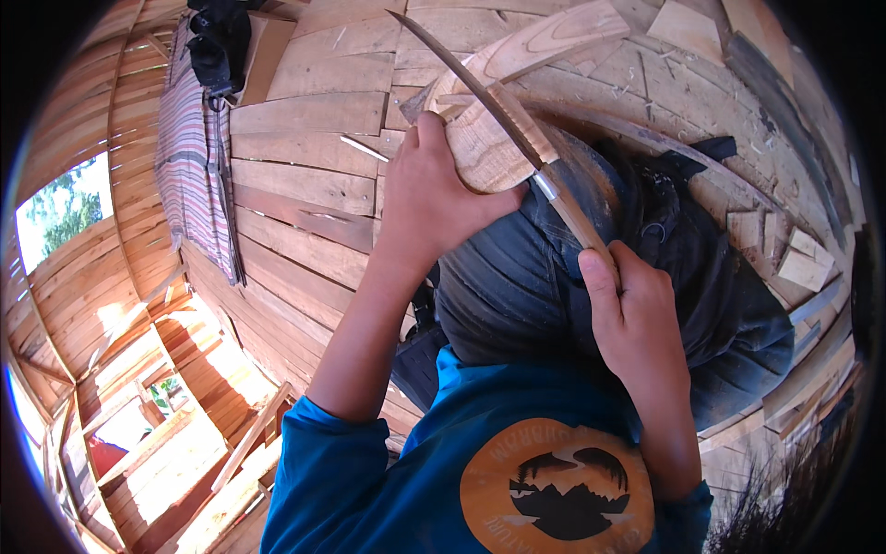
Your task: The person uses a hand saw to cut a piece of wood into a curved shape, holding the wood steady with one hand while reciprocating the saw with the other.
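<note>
My right hand (637, 305) is closed around the wooden handle (583, 224) of a long knife. A metal ferrule joins the handle to its slim dark blade (480, 90), which curves to a point up and to the left. The blade lies across a pale piece of wood (482, 152) with a rounded end, resting by my dark-trousered leg (517, 286). My left hand (434, 198) grips that rounded end, thumb on the near side and fingers at the left edge. Past the blade, a broad curved length of wood (563, 35) reaches away; whether it is the same piece I cannot tell.
Floorboards (314, 171) spread ahead, with shavings at the upper right. Offcuts (806, 260) and long strips of wood (789, 115) lie to the right. On the left are a striped cloth (194, 157), a dark bag-like object (219, 46) and a plank wall (138, 185) with openings.
</note>
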`<action>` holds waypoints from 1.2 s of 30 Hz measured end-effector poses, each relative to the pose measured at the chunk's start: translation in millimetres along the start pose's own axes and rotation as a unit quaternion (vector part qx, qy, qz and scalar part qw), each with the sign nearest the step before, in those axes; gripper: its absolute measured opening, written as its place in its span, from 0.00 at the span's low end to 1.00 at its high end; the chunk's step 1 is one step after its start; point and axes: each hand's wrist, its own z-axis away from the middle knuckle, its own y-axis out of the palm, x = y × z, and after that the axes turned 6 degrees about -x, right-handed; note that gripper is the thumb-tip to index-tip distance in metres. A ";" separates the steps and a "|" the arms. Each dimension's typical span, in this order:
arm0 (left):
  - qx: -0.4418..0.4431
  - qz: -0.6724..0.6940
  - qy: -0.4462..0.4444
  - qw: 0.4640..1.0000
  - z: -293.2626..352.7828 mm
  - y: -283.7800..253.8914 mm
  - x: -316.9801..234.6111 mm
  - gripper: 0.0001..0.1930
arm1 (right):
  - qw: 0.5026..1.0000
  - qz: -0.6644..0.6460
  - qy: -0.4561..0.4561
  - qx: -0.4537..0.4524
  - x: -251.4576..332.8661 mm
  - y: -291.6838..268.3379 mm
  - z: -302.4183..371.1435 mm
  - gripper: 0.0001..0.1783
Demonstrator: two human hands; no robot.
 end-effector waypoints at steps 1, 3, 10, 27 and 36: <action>-0.020 0.005 0.033 0.999 -1.8 3.0 4.0 0.40 | 1.000 -0.001 0.000 -0.003 1.6 1.5 -3.6 0.27; -0.002 0.016 -0.003 1.000 -3.2 -3.5 0.8 0.40 | 1.000 0.000 -0.007 -0.006 8.6 -0.3 -7.4 0.26; 0.020 -0.028 0.012 0.999 -3.2 -5.0 3.2 0.46 | 0.998 0.034 -0.014 -0.041 14.1 1.4 9.9 0.27; 0.065 -0.020 -0.057 0.996 7.1 -15.9 -3.1 0.48 | 0.954 0.211 -0.165 -0.135 -14.4 9.9 15.8 0.39; 0.030 -0.019 -0.035 0.999 7.3 -14.1 1.4 0.53 | 0.991 0.132 -0.028 0.016 4.9 7.7 -0.1 0.41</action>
